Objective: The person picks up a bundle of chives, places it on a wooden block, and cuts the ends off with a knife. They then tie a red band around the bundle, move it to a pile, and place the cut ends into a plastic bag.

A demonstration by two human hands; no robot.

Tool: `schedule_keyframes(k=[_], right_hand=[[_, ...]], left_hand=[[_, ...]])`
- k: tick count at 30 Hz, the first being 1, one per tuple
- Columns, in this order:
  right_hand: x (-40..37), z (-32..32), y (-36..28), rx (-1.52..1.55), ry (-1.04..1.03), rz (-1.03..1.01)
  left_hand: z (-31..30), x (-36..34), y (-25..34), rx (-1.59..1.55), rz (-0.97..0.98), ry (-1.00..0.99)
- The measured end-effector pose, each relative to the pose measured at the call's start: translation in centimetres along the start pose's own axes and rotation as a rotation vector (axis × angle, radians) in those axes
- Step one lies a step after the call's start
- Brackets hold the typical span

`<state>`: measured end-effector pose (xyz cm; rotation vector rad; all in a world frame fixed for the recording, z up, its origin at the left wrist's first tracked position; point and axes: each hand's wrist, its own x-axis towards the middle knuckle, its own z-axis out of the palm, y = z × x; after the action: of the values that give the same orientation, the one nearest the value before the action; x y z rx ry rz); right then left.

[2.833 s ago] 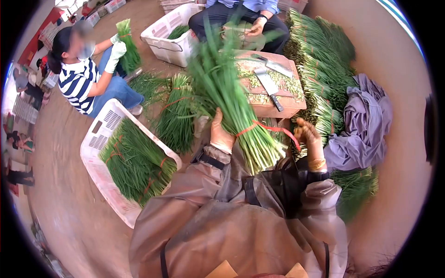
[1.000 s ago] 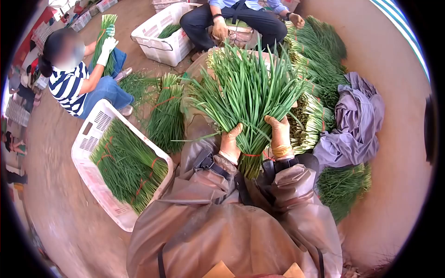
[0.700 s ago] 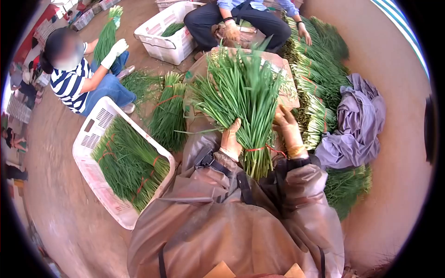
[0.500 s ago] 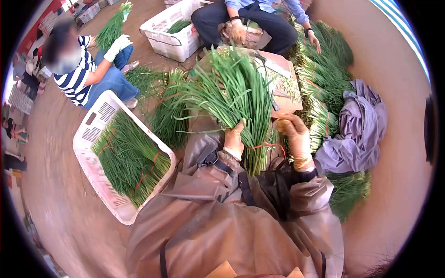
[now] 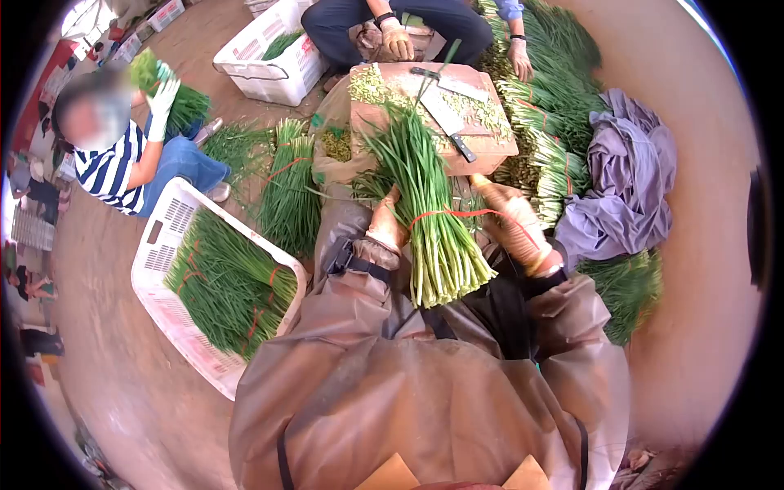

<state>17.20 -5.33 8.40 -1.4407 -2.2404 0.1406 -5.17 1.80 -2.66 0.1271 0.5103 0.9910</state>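
A bunch of garlic chives [image 5: 441, 257] stands over my lap, pale cut stems toward me and green leaves pointing away. My left hand [image 5: 387, 219] grips its left side, fingers partly hidden behind the leaves. Around the stems runs a red tie [image 5: 445, 214], stretching right to my gloved right hand [image 5: 513, 219], which appears closed on it, though the fingertips are hard to make out. Beyond the bunch, a chopping block [image 5: 483, 162] bears chopped stem bits and two knives, one a cleaver [image 5: 443, 114] with a black handle.
A white crate [image 5: 151, 269] of tied chives stands at left, beside loose bunches [image 5: 290, 192] on the floor. Piled chives [image 5: 563, 73] and a grey-purple cloth [image 5: 629, 180] lie right. Across the block sits a co-worker; another person [image 5: 122, 163] holds chives at left, near a second crate [image 5: 278, 77].
The bunch has tipped so its cut ends face me, uncovering the block and knives. My right hand has moved slightly up and left, drawing the red tie across. The view has shifted.
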Motion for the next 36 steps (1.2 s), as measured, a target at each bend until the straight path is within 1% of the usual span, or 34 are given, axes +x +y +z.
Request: schedule_keyframes(k=[1,2,3,5,6,7,8,9,10,11,13,14,15,17,18,19,20,21,23,24,25,26,27,28,29,30,31,33,34,35,36], right_hand=[[0.2,0.2,-1.3,0.04,0.001,-0.101],[0.5,1.1,-2.2,-0.005,-0.012,-0.153],[0.8,1.9,-2.7,-0.05,-0.027,-0.21],[1.8,2.1,-3.3,-0.098,-0.092,-0.319],[2.1,2.4,-3.1,-0.071,-0.135,-0.337],[2.2,2.6,-2.3,-0.061,-0.159,-0.356],[2.5,2.4,-1.7,-0.042,-0.144,-0.348],[2.9,2.1,-1.1,-0.031,-0.125,-0.34],[3.3,2.0,-0.5,0.071,-0.014,-0.285],[2.9,3.6,1.4,0.579,-0.032,0.06],[3.1,3.0,1.5,0.834,0.124,0.198],[2.9,3.3,2.4,1.068,0.205,0.341],[2.7,3.3,2.7,1.035,0.293,0.429],[2.6,2.9,1.8,1.059,0.414,0.48],[2.2,2.8,1.2,1.001,0.431,0.53],[2.2,3.3,0.6,1.022,0.476,0.504],[2.2,3.8,0.2,0.939,0.476,0.523],[2.3,4.5,-0.4,0.857,0.473,0.537],[2.7,6.1,-2.3,0.559,0.436,0.583],[3.2,5.7,-4.4,0.454,0.372,0.488],[3.6,5.2,-6.2,0.35,0.309,0.387],[2.9,7.1,-6.3,0.231,0.302,0.246],[2.5,6.3,-8.1,0.216,0.244,0.147],[2.3,5.5,-9.1,0.173,0.161,0.138],[2.2,4.8,-9.8,0.127,0.081,0.13],[2.0,3.8,-9.3,0.174,-0.012,0.074],[1.8,1.8,-8.8,0.274,-0.051,0.017],[1.3,-0.9,-7.7,0.685,-0.015,0.183],[1.1,-1.4,-6.8,0.753,0.097,0.243],[0.8,-1.8,-6.0,0.817,0.212,0.304],[0.6,-2.4,-5.2,0.925,0.224,0.42]], left_hand=[[-0.6,0.5,-0.5,-0.003,-0.064,-0.02],[-1.4,1.1,-1.1,-0.029,-0.133,-0.108],[-0.5,0.6,-1.6,-0.022,-0.146,-0.11],[1.1,-1.5,-1.4,0.062,-0.3,0.034],[1.2,-1.7,-1.3,0.052,-0.347,-0.07],[0.9,-2.7,-0.6,0.088,-0.444,-0.174],[0.5,-2.5,-0.9,0.003,-0.459,-0.276],[1.8,-2.7,-0.9,-0.079,-0.475,-0.387],[3.3,-3.4,-1.6,-0.453,-0.485,-0.387],[3.3,-3.5,-1.8,-0.449,-0.486,-0.41],[2.6,-3.0,-0.9,0.202,-0.147,-0.305],[0.7,-1.5,0.2,0.394,-0.207,-0.358],[0.4,-1.6,0.2,0.535,-0.021,-0.193],[-2.9,0.6,0.5,0.638,0.185,0.056],[-1.6,0.3,0.4,0.64,0.188,0.05],[-0.2,-0.2,-0.1,0.642,0.333,0.031],[1.3,-1.0,-0.5,0.641,0.477,0.018],[2.2,-1.5,-0.8,0.73,0.528,-0.137],[3.7,-1.7,-2.2,0.605,0.598,-0.392],[3.4,-1.8,-2.2,0.609,0.612,-0.372],[2.8,-1.6,-1.9,0.597,0.595,-0.419],[2.0,-1.5,-1.6,0.583,0.576,-0.465],[1.3,-1.9,-0.4,0.503,0.407,-0.373],[1.0,-2.1,-0.2,0.329,0.34,-0.349],[2.0,-2.9,0.3,0.155,0.271,-0.329],[0.9,-2.4,0.7,0.127,0.219,-0.319],[0.0,-2.0,0.8,0.158,0.225,-0.33],[0.9,-2.4,1.8,0.153,0.247,-0.388],[1.8,-3.2,1.8,0.075,0.223,-0.408],[1.6,-3.4,1.8,0.071,0.224,-0.407],[1.5,-3.5,1.7,0.038,0.154,-0.438]])
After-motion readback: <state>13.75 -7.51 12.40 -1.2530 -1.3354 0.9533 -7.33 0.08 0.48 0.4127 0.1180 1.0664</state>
